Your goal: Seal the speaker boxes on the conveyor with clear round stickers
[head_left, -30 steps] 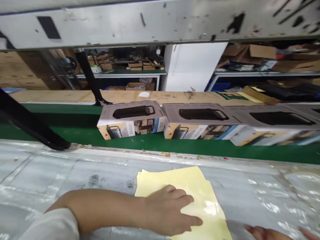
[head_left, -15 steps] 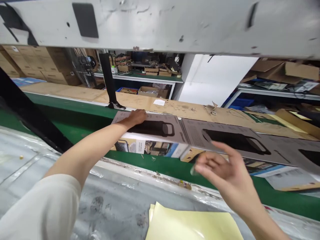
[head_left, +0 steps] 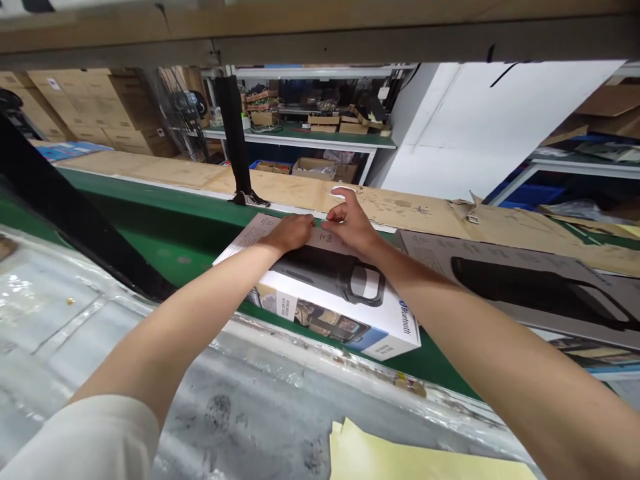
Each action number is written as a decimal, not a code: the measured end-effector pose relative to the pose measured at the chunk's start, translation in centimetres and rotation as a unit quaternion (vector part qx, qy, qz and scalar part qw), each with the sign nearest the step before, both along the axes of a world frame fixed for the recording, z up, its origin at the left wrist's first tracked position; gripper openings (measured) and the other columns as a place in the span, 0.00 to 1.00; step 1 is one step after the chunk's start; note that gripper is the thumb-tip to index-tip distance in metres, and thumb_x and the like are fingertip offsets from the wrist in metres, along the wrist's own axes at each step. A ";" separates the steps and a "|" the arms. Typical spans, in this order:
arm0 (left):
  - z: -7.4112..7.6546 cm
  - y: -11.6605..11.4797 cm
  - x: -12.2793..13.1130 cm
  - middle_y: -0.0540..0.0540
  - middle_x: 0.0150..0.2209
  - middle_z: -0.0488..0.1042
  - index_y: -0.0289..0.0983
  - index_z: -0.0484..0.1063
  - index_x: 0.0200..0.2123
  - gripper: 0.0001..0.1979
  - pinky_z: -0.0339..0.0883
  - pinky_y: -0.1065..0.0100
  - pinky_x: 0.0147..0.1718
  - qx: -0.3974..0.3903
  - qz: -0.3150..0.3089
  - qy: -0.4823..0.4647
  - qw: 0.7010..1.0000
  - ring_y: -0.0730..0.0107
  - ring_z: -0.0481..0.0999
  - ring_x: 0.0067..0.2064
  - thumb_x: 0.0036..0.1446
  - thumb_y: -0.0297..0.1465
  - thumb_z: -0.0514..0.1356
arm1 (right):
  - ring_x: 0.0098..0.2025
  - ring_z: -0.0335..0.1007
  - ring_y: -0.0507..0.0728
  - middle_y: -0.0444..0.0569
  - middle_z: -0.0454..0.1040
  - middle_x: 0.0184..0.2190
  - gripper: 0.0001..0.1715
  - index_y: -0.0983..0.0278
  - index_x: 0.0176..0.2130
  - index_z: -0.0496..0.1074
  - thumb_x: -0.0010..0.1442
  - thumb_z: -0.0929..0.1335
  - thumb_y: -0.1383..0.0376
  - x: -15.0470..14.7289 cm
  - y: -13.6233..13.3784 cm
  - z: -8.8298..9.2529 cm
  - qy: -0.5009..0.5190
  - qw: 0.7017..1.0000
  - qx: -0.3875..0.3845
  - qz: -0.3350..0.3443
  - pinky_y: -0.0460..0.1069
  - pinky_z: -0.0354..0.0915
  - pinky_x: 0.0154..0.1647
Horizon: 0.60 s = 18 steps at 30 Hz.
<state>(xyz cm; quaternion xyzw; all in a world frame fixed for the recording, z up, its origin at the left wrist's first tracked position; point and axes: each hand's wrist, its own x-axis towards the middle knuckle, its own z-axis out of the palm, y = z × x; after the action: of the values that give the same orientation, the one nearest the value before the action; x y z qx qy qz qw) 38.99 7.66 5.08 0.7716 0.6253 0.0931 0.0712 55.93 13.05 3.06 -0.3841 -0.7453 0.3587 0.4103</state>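
Where the printed carton (head_left: 325, 280) is seated on the green belt (head_left: 150, 223), its long axis is directed obliquely from far left to near right, and its bulk is located on the near side of the fingers. The left hand (head_left: 293, 232), judged the nearer, is laid on the top face with fingers bent; the right hand (head_left: 350, 220) is held at the far edge, fingers curled. Whether anything is pinched by either cannot be told. "Bluetooth" is printed at the top's right end; smaller lettering cannot be read reliably.
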 end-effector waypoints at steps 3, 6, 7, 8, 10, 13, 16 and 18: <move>-0.3 0.2 -0.4 0.38 0.58 0.78 0.36 0.75 0.55 0.20 0.66 0.61 0.60 0.008 0.002 -0.004 1.000 0.55 0.76 0.60 0.69 0.25 0.48 | 0.36 0.73 0.58 0.43 0.73 0.38 0.48 0.56 0.62 0.60 0.46 0.76 0.69 -0.3 0.2 -0.2 -0.085 0.995 0.001 -0.060 0.55 0.72 0.44; -0.6 0.5 -0.6 0.38 0.57 0.79 0.36 0.76 0.54 0.19 0.66 0.62 0.59 0.015 0.008 -0.010 1.000 0.55 0.76 0.60 0.69 0.25 0.48 | 0.46 0.75 0.62 0.53 0.74 0.51 0.44 0.58 0.65 0.60 0.51 0.71 0.71 0.1 -0.7 -0.3 -0.099 0.989 0.055 -0.093 0.59 0.70 0.53; -0.6 0.6 -0.7 0.39 0.57 0.79 0.36 0.76 0.54 0.19 0.66 0.62 0.59 0.015 0.009 -0.013 1.000 0.55 0.76 0.60 0.69 0.26 0.48 | 0.49 0.75 0.62 0.54 0.74 0.53 0.43 0.58 0.66 0.59 0.54 0.69 0.72 0.3 -1.1 -0.4 -0.098 0.989 0.085 -0.072 0.60 0.69 0.56; -0.6 0.7 -0.7 0.39 0.56 0.79 0.36 0.77 0.53 0.19 0.66 0.62 0.59 0.016 0.010 -0.014 1.000 0.55 0.76 0.60 0.69 0.26 0.49 | 0.51 0.75 0.63 0.53 0.76 0.54 0.44 0.57 0.68 0.57 0.56 0.67 0.72 0.3 -1.6 -0.5 -0.104 0.987 0.112 -0.042 0.61 0.69 0.57; -0.5 0.6 -0.8 0.39 0.56 0.79 0.37 0.77 0.53 0.18 0.66 0.62 0.59 0.016 0.012 -0.017 1.000 0.54 0.77 0.60 0.70 0.27 0.49 | 0.50 0.76 0.64 0.52 0.79 0.50 0.46 0.56 0.72 0.52 0.59 0.65 0.71 0.1 -2.2 -0.5 -0.131 0.981 0.140 0.016 0.62 0.69 0.57; -0.1 0.2 -1.0 0.38 0.57 0.79 0.35 0.76 0.54 0.20 0.66 0.61 0.59 0.017 0.011 -0.015 1.000 0.54 0.76 0.60 0.71 0.27 0.47 | 0.43 0.78 0.66 0.52 0.82 0.40 0.50 0.60 0.77 0.41 0.62 0.63 0.69 -0.5 -1.9 -0.2 -0.182 0.978 0.099 -0.002 0.63 0.70 0.54; 0.2 -0.3 -1.2 0.41 0.58 0.78 0.39 0.73 0.59 0.21 0.66 0.62 0.60 0.013 -0.008 -0.015 1.000 0.55 0.76 0.60 0.73 0.34 0.46 | 0.35 0.76 0.66 0.50 0.80 0.30 0.51 0.65 0.77 0.40 0.63 0.64 0.69 0.3 -1.0 0.6 -0.214 0.974 0.043 -0.055 0.64 0.71 0.49; 0.4 -0.2 -1.5 0.47 0.60 0.77 0.45 0.72 0.62 0.22 0.64 0.62 0.62 0.006 -0.039 -0.016 0.999 0.57 0.74 0.63 0.73 0.42 0.48 | 0.33 0.75 0.64 0.47 0.78 0.29 0.51 0.63 0.77 0.43 0.62 0.66 0.69 2.4 -1.2 1.3 -0.184 0.979 0.051 -0.073 0.63 0.71 0.48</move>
<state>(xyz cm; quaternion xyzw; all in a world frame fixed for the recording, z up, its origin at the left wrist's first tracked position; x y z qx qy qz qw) 37.52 7.43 5.43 0.7944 0.5925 0.1068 0.0802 58.31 11.81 4.34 -0.4757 -0.7953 0.2123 0.3101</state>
